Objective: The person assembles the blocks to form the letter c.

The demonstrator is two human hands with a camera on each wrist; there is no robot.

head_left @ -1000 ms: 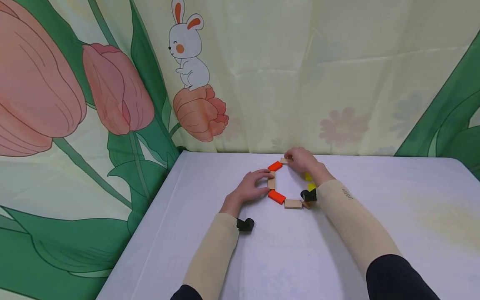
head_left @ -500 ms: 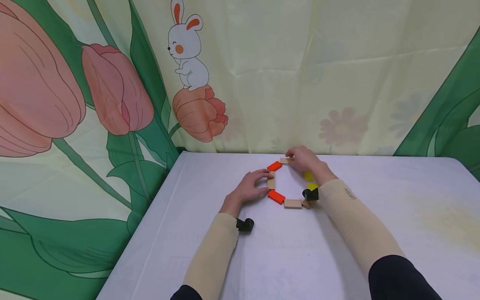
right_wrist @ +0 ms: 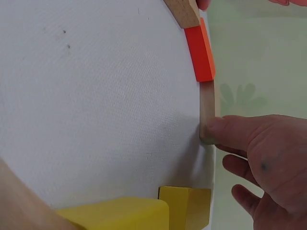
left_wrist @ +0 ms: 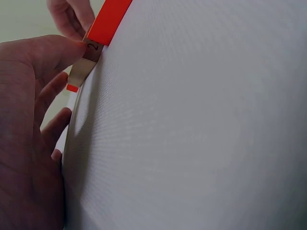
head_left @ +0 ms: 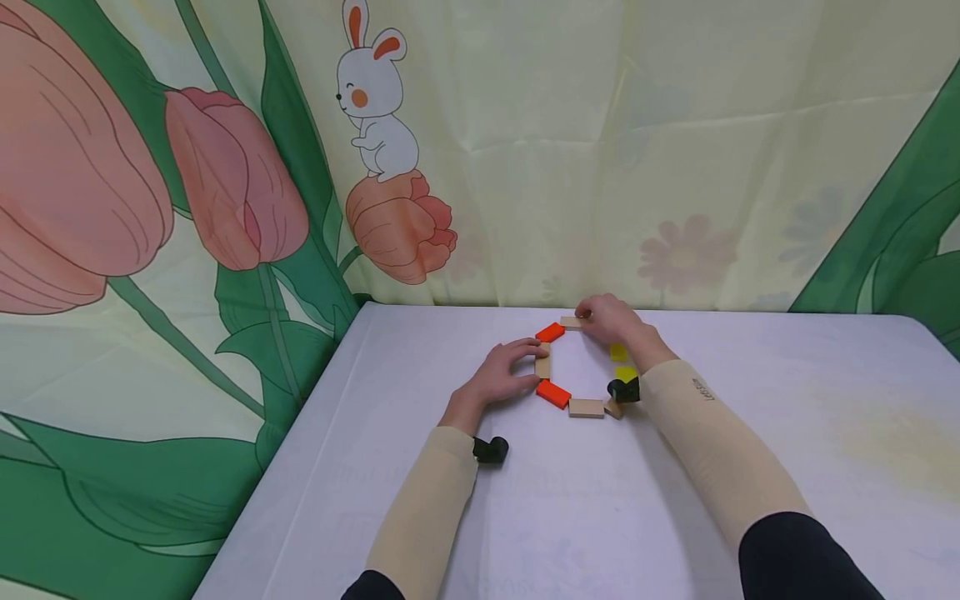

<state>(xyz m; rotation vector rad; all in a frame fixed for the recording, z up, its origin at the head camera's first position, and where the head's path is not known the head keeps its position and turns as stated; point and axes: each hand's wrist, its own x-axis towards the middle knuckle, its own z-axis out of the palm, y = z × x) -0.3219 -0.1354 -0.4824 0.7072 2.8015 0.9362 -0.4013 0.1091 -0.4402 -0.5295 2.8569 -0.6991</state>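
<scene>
Rectangular wooden, red and yellow blocks lie in a ring on the white table. At the ring's left side my left hand [head_left: 501, 375] pinches a plain wooden block [head_left: 542, 368] endwise, thumb at its near end and index finger at its far end. In the left wrist view, a "2" is marked on this wooden block [left_wrist: 93, 50]. My right hand [head_left: 609, 321] reaches over the ring and pinches another wooden block [right_wrist: 207, 103] at the back, thumb on the inner face. A red block [right_wrist: 199, 52] sits end to end between the two held blocks.
A second red block [head_left: 553, 394] and a plain wooden block [head_left: 587, 408] form the near side. Yellow blocks [right_wrist: 184, 203] stand at the right, partly behind my right wrist. The table [head_left: 555, 517] ends at the back against a printed curtain [head_left: 540, 167].
My right wrist and forearm have shifted slightly to the right, while the fingers keep their grip on the back block. The left hand stays in place.
</scene>
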